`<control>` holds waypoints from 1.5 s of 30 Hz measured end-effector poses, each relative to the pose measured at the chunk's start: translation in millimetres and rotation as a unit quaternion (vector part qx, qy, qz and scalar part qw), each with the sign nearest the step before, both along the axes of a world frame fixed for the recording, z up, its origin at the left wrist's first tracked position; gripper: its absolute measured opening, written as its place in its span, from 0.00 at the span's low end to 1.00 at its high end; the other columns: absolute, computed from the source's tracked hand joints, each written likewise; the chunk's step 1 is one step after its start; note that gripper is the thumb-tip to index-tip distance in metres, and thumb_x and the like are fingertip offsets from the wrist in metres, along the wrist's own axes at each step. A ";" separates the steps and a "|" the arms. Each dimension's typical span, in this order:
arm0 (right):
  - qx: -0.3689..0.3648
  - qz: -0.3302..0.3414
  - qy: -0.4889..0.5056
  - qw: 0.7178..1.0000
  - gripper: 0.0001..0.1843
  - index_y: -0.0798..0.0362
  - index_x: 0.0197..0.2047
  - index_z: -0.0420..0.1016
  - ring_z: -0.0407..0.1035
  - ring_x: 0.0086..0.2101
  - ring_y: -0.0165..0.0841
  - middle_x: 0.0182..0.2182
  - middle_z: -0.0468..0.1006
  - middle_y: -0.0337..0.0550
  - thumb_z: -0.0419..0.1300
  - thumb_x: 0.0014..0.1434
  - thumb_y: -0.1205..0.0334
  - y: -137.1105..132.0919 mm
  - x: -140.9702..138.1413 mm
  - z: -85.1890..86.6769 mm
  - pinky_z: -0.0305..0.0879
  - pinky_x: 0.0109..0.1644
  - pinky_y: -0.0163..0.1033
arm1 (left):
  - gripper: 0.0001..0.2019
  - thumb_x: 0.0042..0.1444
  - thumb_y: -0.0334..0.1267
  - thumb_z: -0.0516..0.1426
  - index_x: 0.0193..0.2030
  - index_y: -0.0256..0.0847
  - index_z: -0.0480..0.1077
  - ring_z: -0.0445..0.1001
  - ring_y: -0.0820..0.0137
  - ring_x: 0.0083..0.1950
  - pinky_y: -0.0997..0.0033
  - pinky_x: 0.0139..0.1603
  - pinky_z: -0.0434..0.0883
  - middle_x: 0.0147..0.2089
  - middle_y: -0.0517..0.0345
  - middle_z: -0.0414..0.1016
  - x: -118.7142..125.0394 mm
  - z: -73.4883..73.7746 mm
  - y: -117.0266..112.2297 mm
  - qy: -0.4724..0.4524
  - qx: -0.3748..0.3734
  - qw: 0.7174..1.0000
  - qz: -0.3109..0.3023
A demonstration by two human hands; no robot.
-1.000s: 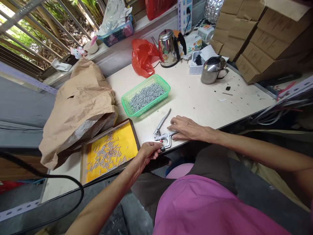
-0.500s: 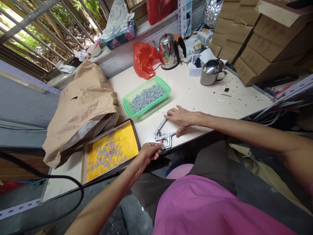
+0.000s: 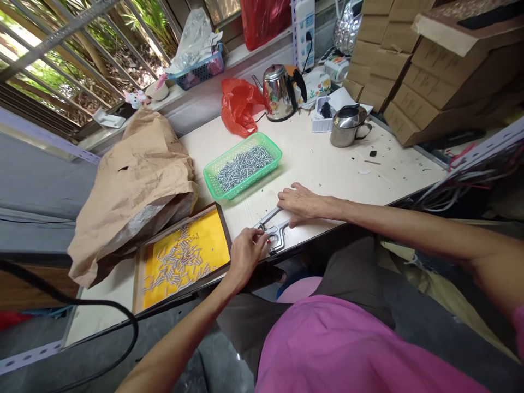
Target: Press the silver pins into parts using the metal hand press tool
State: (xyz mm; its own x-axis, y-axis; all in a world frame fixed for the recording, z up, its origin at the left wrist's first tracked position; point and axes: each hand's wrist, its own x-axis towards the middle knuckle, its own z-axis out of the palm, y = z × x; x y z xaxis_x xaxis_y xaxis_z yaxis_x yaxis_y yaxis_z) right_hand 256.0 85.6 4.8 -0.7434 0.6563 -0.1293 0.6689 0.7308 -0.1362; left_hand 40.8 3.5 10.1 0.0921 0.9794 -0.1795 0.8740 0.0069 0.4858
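At the near edge of the bench [image 3: 319, 158], metal pliers [image 3: 275, 240] lie flat, handles pointing away. The left hand [image 3: 244, 255] curls its fingers down onto the pliers' head; whether they pinch anything cannot be told. The right hand [image 3: 301, 203] rests nearly flat, fingers spread, over the handles. Just beyond stands a green basket [image 3: 210, 185] of small metal pins, and a yellow tray [image 3: 213, 240] lies to the left.

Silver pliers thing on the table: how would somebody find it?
Look at the pale table, at its near edge, in front of the green basket of metal bits. The pliers lie between the person's two hands: left hand at the head, right hand on the handles. It is the only long-handled tool there.
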 end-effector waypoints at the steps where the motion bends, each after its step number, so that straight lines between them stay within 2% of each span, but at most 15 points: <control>1: 0.001 0.000 0.000 1.000 0.23 0.58 0.43 0.74 0.62 0.46 0.44 0.44 0.71 0.51 0.67 0.52 0.48 -1.2 0.0 0.7 0.51 0.51 0.49 | 0.12 0.57 0.44 0.59 0.43 0.40 0.75 0.73 0.67 0.40 0.70 0.39 0.67 0.39 0.54 0.75 6.0 -0.3 3.2 0.028 0.042 0.998 -0.044; 4: -0.005 -0.007 0.003 1.000 0.24 0.58 0.45 0.73 0.62 0.47 0.45 0.45 0.70 0.52 0.66 0.53 0.48 -3.8 0.7 2.2 0.53 0.49 0.47 | 0.24 0.53 0.43 0.62 0.57 0.42 0.67 0.68 0.61 0.51 0.66 0.47 0.68 0.51 0.51 0.72 25.9 -4.4 17.1 0.104 0.089 0.977 -0.164; 6: -0.020 -0.013 0.001 1.000 0.27 0.57 0.48 0.72 0.62 0.47 0.45 0.46 0.70 0.53 0.66 0.52 0.47 -4.4 3.2 2.8 0.55 0.48 0.46 | 0.30 0.52 0.43 0.63 0.61 0.38 0.62 0.65 0.59 0.53 0.62 0.50 0.68 0.53 0.48 0.70 36.0 -7.7 27.1 0.148 0.092 0.961 -0.213; 8: -0.030 -0.020 -0.002 0.999 0.31 0.58 0.51 0.70 0.62 0.47 0.45 0.47 0.69 0.54 0.66 0.51 0.45 -4.0 7.8 3.4 0.57 0.46 0.45 | 0.33 0.51 0.42 0.63 0.62 0.34 0.60 0.64 0.57 0.53 0.60 0.52 0.67 0.53 0.46 0.69 41.6 -9.5 35.4 0.179 0.087 0.951 -0.236; 11: -0.037 -0.035 -0.004 0.999 0.34 0.60 0.51 0.69 0.62 0.47 0.46 0.48 0.69 0.56 0.68 0.48 0.45 -3.1 15.2 5.6 0.59 0.46 0.45 | 0.35 0.51 0.45 0.63 0.62 0.34 0.58 0.64 0.56 0.52 0.59 0.52 0.66 0.53 0.45 0.68 44.8 -9.2 44.2 0.200 0.086 0.945 -0.244; 14: -0.050 -0.041 -0.004 0.998 0.30 0.60 0.50 0.70 0.63 0.47 0.46 0.46 0.70 0.56 0.68 0.50 0.49 -3.8 18.0 9.1 0.61 0.44 0.43 | 0.33 0.50 0.47 0.63 0.60 0.35 0.61 0.64 0.56 0.51 0.58 0.51 0.66 0.53 0.44 0.68 46.7 -7.8 50.7 0.195 0.082 0.941 -0.263; 18: -0.051 -0.041 -0.002 0.998 0.24 0.60 0.48 0.72 0.64 0.47 0.45 0.44 0.71 0.55 0.67 0.52 0.53 -7.5 15.9 12.0 0.62 0.44 0.42 | 0.25 0.52 0.45 0.62 0.54 0.37 0.67 0.65 0.57 0.49 0.59 0.49 0.66 0.47 0.46 0.70 48.3 -8.2 57.6 0.172 0.082 0.936 -0.298; 24: -0.049 -0.029 0.023 0.998 0.12 0.60 0.42 0.75 0.65 0.44 0.41 0.40 0.73 0.52 0.62 0.59 0.59 -12.0 18.1 4.7 0.60 0.43 0.40 | 0.15 0.54 0.42 0.61 0.46 0.38 0.72 0.66 0.60 0.47 0.62 0.46 0.66 0.43 0.50 0.71 46.2 -14.7 60.3 0.097 0.064 0.950 -0.289; 30: -0.053 -0.020 0.063 0.996 0.08 0.58 0.38 0.74 0.66 0.38 0.35 0.35 0.74 0.48 0.55 0.64 0.63 -15.9 19.7 -13.8 0.56 0.39 0.37 | 0.07 0.57 0.37 0.58 0.40 0.40 0.74 0.67 0.64 0.43 0.65 0.43 0.66 0.38 0.54 0.71 47.7 -20.6 55.0 0.051 0.063 0.958 -0.273; 35: -0.036 -0.024 0.098 0.994 0.09 0.58 0.39 0.74 0.65 0.39 0.36 0.36 0.73 0.48 0.56 0.64 0.62 -16.8 24.9 -16.4 0.57 0.41 0.37 | 0.08 0.58 0.38 0.57 0.42 0.39 0.73 0.67 0.62 0.44 0.63 0.45 0.67 0.39 0.52 0.72 49.0 -16.2 51.9 0.084 0.071 0.956 -0.272; 38: -0.029 -0.013 0.125 0.992 0.18 0.58 0.47 0.74 0.65 0.44 0.40 0.41 0.72 0.52 0.61 0.60 0.52 -7.8 34.8 -14.4 0.59 0.44 0.39 | 0.14 0.58 0.39 0.57 0.51 0.38 0.69 0.67 0.58 0.50 0.57 0.50 0.68 0.48 0.47 0.71 50.8 -17.8 39.9 0.107 0.102 0.957 -0.249; 40: -0.040 0.001 0.130 0.991 0.25 0.58 0.51 0.73 0.65 0.44 0.41 0.44 0.72 0.54 0.59 0.60 0.47 1.1 40.9 -14.6 0.60 0.45 0.40 | 0.17 0.60 0.36 0.54 0.56 0.37 0.65 0.65 0.55 0.59 0.52 0.56 0.67 0.58 0.42 0.67 54.7 -23.6 24.8 0.097 0.139 0.958 -0.232; 43: -0.038 -0.021 0.126 0.991 0.22 0.58 0.53 0.72 0.67 0.43 0.40 0.43 0.73 0.53 0.56 0.64 0.51 14.0 42.7 -17.7 0.60 0.46 0.40 | 0.19 0.63 0.33 0.50 0.60 0.37 0.61 0.55 0.53 0.69 0.47 0.63 0.62 0.68 0.39 0.57 64.9 -35.6 -1.9 0.052 0.181 0.953 -0.236; 45: -0.016 -0.046 0.113 0.992 0.16 0.57 0.50 0.74 0.67 0.43 0.38 0.42 0.74 0.51 0.56 0.63 0.57 21.5 38.4 -19.8 0.59 0.45 0.39 | 0.19 0.64 0.35 0.49 0.61 0.39 0.61 0.53 0.53 0.71 0.45 0.64 0.60 0.68 0.40 0.58 72.1 -42.0 -16.3 0.023 0.180 0.951 -0.249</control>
